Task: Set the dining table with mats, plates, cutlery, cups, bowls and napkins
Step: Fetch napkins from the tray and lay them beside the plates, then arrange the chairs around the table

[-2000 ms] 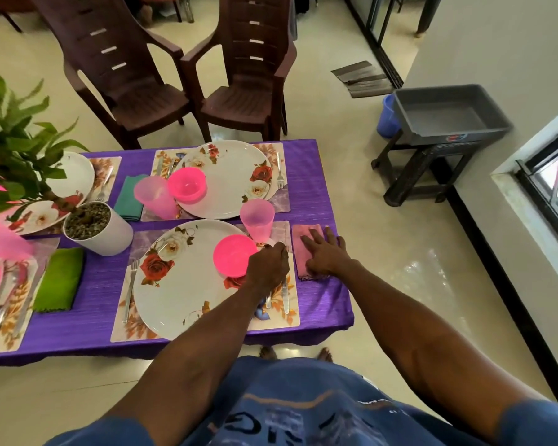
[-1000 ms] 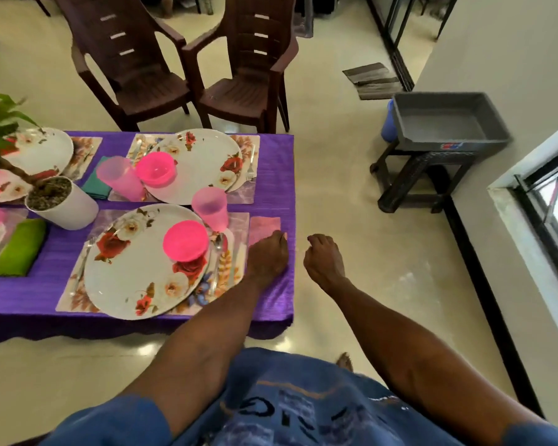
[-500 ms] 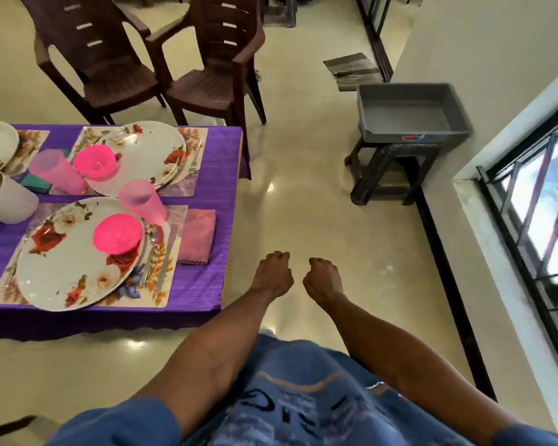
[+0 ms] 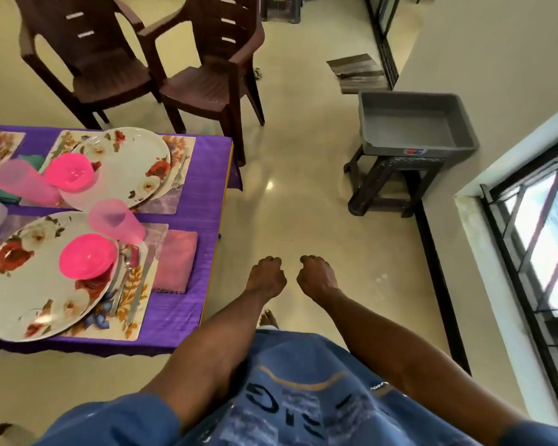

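Observation:
My left hand (image 4: 266, 278) and my right hand (image 4: 316, 276) hover side by side over the floor, right of the table, fingers curled, holding nothing. On the purple tablecloth (image 4: 181, 313) the near setting has a floral mat (image 4: 132, 320), a floral plate (image 4: 29, 278) with a pink bowl (image 4: 87, 255), a pink cup (image 4: 115, 222), cutlery (image 4: 128, 281) and a folded pink napkin (image 4: 174, 260). The far setting shows a plate (image 4: 132, 169), pink bowl (image 4: 68, 172), pink cup (image 4: 21, 185) and fork (image 4: 178, 172).
Two brown plastic chairs (image 4: 207, 72) stand behind the table. A grey tub (image 4: 413, 127) sits on a dark stool (image 4: 387, 185) by the wall at right. A window (image 4: 541, 226) lines the right wall. Glossy floor lies between table and stool.
Both hands left the pink napkin and the table edge and now hang over the floor. The view swung right, so the table sits further left.

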Demonstrator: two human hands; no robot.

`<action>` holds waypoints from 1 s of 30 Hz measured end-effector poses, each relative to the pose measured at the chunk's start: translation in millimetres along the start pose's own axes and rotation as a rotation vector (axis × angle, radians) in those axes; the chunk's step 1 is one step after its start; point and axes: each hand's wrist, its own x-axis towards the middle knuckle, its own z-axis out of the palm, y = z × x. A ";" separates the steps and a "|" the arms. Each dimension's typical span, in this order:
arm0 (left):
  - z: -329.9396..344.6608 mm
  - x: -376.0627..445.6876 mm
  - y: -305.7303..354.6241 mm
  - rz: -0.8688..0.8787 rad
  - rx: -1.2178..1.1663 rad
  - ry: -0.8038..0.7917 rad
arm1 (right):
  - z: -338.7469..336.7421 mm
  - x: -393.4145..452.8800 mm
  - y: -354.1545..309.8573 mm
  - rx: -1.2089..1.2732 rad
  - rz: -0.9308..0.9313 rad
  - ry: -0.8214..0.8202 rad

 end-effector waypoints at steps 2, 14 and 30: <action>-5.1 9.0 0.4 -0.059 -0.060 0.028 | -6.9 16.7 -5.1 -0.020 -0.028 -0.019; 9.9 -44.9 -5.8 -0.499 -0.301 0.233 | 0.2 35.8 -24.5 -0.206 -0.417 -0.268; 155.0 -283.1 98.5 -1.269 -0.514 0.575 | 43.4 -135.3 22.0 -0.407 -1.163 -0.596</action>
